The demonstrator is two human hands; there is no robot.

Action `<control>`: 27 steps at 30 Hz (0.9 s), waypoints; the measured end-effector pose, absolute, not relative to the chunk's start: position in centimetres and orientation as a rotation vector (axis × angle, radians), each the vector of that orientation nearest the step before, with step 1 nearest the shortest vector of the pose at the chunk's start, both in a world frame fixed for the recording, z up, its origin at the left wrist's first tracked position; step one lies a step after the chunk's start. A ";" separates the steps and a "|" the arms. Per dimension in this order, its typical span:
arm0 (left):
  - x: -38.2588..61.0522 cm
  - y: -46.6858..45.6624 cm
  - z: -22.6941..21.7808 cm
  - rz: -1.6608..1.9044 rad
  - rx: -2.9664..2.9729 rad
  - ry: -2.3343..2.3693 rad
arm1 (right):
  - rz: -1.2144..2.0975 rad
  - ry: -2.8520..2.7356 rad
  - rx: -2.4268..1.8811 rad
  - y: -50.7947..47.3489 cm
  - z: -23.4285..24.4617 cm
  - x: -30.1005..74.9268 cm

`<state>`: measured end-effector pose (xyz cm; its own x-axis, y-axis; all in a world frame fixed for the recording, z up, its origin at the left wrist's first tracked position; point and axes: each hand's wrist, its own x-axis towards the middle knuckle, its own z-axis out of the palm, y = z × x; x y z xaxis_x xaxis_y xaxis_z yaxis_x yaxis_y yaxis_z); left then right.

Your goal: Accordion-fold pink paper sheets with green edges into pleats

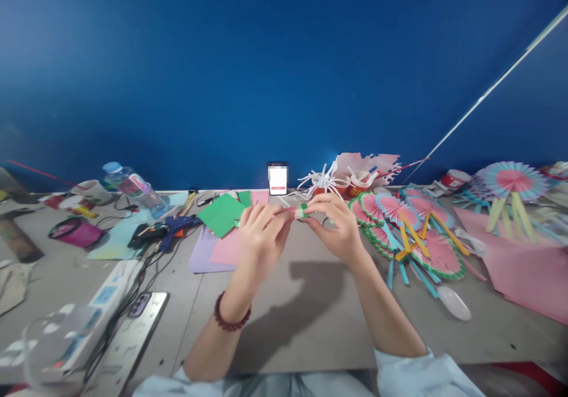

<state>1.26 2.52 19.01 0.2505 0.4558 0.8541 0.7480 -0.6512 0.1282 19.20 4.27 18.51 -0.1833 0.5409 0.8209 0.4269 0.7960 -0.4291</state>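
Between my two hands, above the middle of the table, is a small folded piece of green and pink paper (pixel 300 210). My left hand (pixel 262 231) pinches its left end; a dark red bead bracelet circles that wrist. On the right side, the fingers of my right hand (pixel 335 225) are closed on the other end. Fingertips cover part of the paper, so its full shape is hidden. Just left of my left hand, a green paper sheet (pixel 220 215) lies over pink and purple sheets (pixel 204 252).
Pleated paper fans (pixel 412 225) are piled on the right, near a white plastic spoon (pixel 453 302). A lit phone (pixel 278 179) leans against the blue wall. On the left are a glue gun (pixel 171 231), a water bottle (pixel 135 187), a power strip (pixel 100 311) and a silver phone (pixel 137 338).
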 end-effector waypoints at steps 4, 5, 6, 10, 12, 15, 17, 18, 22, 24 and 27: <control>1.2 2.4 19.0 -1.307 -2.198 -1.100 | -0.172 -1.888 -0.806 3.7 18.9 19.0; 1.2 2.4 18.9 -1.302 -2.194 -1.096 | -0.218 -1.907 -0.812 3.6 18.9 18.9; 1.2 2.4 18.9 -1.294 -2.194 -1.094 | -0.255 -1.924 -0.812 3.5 18.8 18.9; 1.2 2.2 18.8 -1.276 -2.193 -1.095 | -0.331 -1.936 -0.769 3.6 18.3 18.8; 1.3 2.2 18.8 -1.270 -2.193 -1.089 | -0.327 -1.905 -0.732 3.8 18.1 18.8; 1.4 2.3 18.8 -1.268 -2.187 -1.093 | -0.285 -1.866 -0.715 4.1 17.8 18.8; 1.4 2.4 18.7 -1.268 -2.175 -1.114 | -0.261 -1.854 -0.726 4.3 17.6 18.9; 1.4 2.5 18.6 -1.268 -2.170 -1.127 | -0.254 -1.854 -0.733 4.3 17.6 18.9; 1.2 2.6 18.2 -1.268 -2.185 -1.137 | -0.276 -1.887 -0.743 4.5 17.4 19.0; 1.1 2.7 18.1 -1.273 -2.193 -1.140 | -0.293 -1.902 -0.747 4.6 17.4 19.1; 1.1 2.7 18.1 -1.247 -2.171 -1.110 | -0.300 -1.915 -0.743 4.5 17.4 19.2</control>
